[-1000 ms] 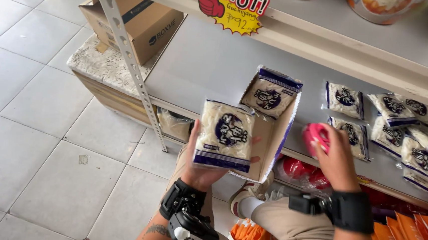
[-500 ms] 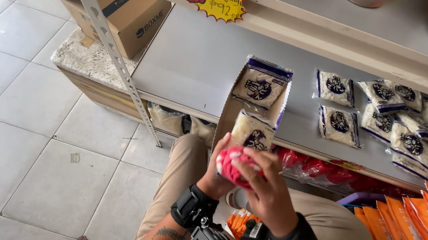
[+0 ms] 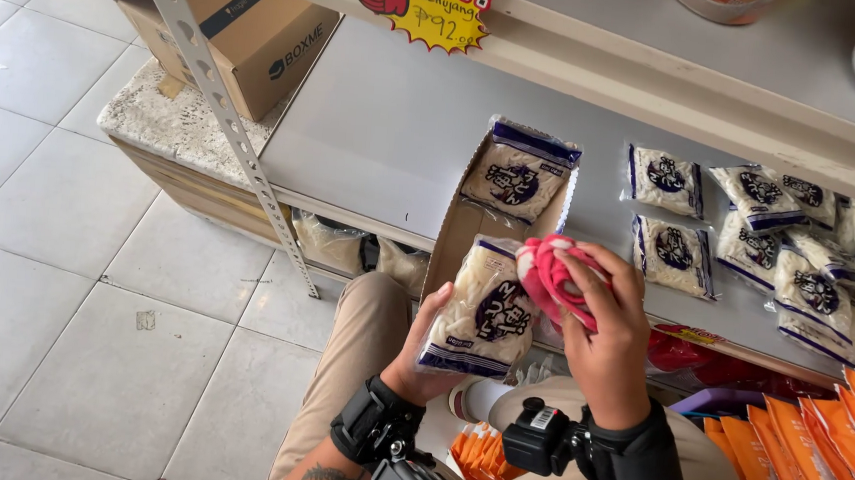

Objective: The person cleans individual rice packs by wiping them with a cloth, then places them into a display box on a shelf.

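Centrally, we found our left hand (image 3: 421, 355) grasping a noodle packet (image 3: 484, 309) from beneath, lower middle of frame, before the open carton (image 3: 463, 228) on the grey shelf (image 3: 385, 137). Our right hand (image 3: 610, 328) clenched a pink cloth (image 3: 550, 274) against the packet's upper right edge. We judged wiping underway; the remaining face appeared to call for another firm pass.

R hand (image 3: 610, 328) w/ pink cloth (image 3: 551, 274) came off the shelf side, crossed onto the noodle pack (image 3: 483, 309), now at its upper right edge. L hand (image 3: 419, 355) dropped pack lower, tilted it; face uncovered again vs 0.5 s ago.
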